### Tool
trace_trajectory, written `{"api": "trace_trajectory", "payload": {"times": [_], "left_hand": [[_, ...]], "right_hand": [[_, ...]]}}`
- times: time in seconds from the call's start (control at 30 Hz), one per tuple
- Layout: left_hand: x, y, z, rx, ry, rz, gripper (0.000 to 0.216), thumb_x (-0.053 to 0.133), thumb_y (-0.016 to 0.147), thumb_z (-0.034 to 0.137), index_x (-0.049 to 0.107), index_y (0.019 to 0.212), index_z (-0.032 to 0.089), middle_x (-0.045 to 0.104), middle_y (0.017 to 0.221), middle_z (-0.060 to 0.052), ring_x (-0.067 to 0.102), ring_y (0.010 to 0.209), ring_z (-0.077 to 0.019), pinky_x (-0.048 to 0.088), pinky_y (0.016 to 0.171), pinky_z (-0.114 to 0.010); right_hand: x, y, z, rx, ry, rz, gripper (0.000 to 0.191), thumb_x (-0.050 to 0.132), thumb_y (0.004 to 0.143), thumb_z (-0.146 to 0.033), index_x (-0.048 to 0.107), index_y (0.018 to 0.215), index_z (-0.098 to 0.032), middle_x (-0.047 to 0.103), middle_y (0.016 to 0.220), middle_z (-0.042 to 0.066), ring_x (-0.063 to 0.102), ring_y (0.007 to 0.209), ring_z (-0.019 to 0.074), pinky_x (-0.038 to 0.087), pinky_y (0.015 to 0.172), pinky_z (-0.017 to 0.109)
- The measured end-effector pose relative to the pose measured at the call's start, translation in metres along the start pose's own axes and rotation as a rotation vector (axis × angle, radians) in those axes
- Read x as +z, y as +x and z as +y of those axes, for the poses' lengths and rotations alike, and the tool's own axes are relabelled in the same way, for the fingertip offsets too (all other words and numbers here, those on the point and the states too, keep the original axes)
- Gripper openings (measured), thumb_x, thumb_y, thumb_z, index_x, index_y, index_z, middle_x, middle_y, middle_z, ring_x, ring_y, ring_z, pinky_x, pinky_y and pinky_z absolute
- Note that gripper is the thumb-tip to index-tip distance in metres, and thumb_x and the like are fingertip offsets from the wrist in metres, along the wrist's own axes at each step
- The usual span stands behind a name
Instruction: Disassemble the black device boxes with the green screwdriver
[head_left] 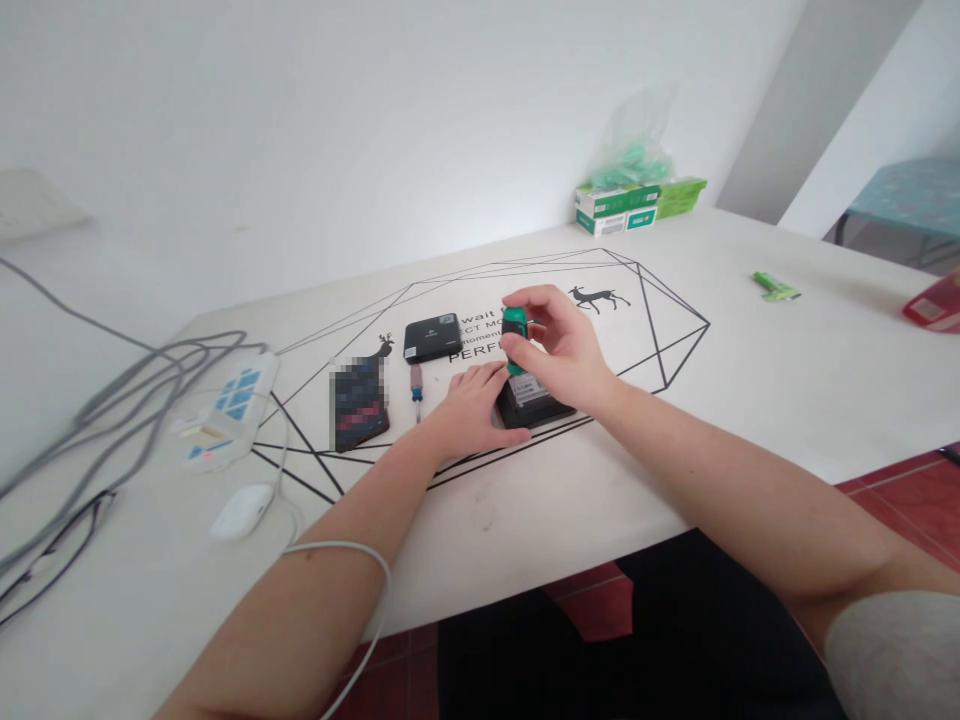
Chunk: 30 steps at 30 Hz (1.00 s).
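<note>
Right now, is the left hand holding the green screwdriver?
No, the right hand grips the green screwdriver upright, while the left hand rests against the black box.

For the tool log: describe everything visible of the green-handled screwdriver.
The green-handled screwdriver stands nearly upright over a small black box on the white table. Its handle looks like glossy green plastic with a dark band around the middle. The right hand grips the handle, thumb and fingers wrapped round it. Shaft and tip are hidden by the hand, so contact with the box cannot be confirmed. The left hand lies against the box, apart from the tool.
</note>
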<state>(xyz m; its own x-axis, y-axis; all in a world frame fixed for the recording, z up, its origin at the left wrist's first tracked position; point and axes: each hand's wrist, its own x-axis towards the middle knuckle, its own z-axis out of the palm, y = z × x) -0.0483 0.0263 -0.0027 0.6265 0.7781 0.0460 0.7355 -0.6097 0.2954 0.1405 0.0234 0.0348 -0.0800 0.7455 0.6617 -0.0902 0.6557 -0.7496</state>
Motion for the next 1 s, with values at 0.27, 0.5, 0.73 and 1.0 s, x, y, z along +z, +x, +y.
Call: {"api": "trace_trajectory", "payload": {"times": [0.27,0.5,0.73,1.0], "left_hand": [[-0.0033,-0.0005,0.0033,-0.001,-0.016,-0.007,0.102,0.075,0.081,0.065,0.034,0.162,0.019,0.044,0.159,-0.022,0.039,0.145,-0.0462,0.029,0.120,-0.064],[0.0008,0.0007,-0.0004,-0.004,0.013,0.007,0.095,0.075,0.080,0.067,0.044,0.156,0.019,0.046,0.156,-0.021,0.044,0.139,-0.0459,0.033,0.117,-0.064],[-0.0006,0.0001,0.0002,0.021,-0.007,-0.001,0.099,0.073,0.082,0.066,0.036,0.161,0.019,0.039,0.163,-0.020,0.041,0.142,-0.0464,0.031,0.118,-0.064],[0.0007,0.0000,-0.0009,0.005,0.000,0.005,0.100,0.074,0.080,0.068,0.037,0.160,0.020,0.042,0.160,-0.021,0.041,0.141,-0.0457,0.031,0.118,-0.065]], "right_hand": [[0.0013,-0.0027,0.0067,-0.077,-0.072,-0.067,0.030,0.071,0.087,-0.029,0.063,0.115,-0.025,0.066,0.109,0.004,0.061,0.093,0.0160,0.055,0.076,0.031],[-0.0036,-0.0008,0.0056,-0.061,0.085,-0.233,0.031,0.050,0.095,-0.020,0.062,0.124,-0.026,0.069,0.119,0.006,0.069,0.106,0.0192,0.061,0.085,0.038],[-0.0035,0.0032,0.0049,-0.229,-0.108,-0.127,0.027,0.080,0.086,-0.032,0.070,0.111,-0.026,0.061,0.103,0.003,0.058,0.089,0.0157,0.056,0.079,0.034],[-0.0052,0.0013,0.0020,-0.057,0.067,-0.182,0.029,0.051,0.097,-0.023,0.062,0.125,-0.026,0.069,0.113,0.005,0.067,0.103,0.0185,0.059,0.084,0.037]]}}
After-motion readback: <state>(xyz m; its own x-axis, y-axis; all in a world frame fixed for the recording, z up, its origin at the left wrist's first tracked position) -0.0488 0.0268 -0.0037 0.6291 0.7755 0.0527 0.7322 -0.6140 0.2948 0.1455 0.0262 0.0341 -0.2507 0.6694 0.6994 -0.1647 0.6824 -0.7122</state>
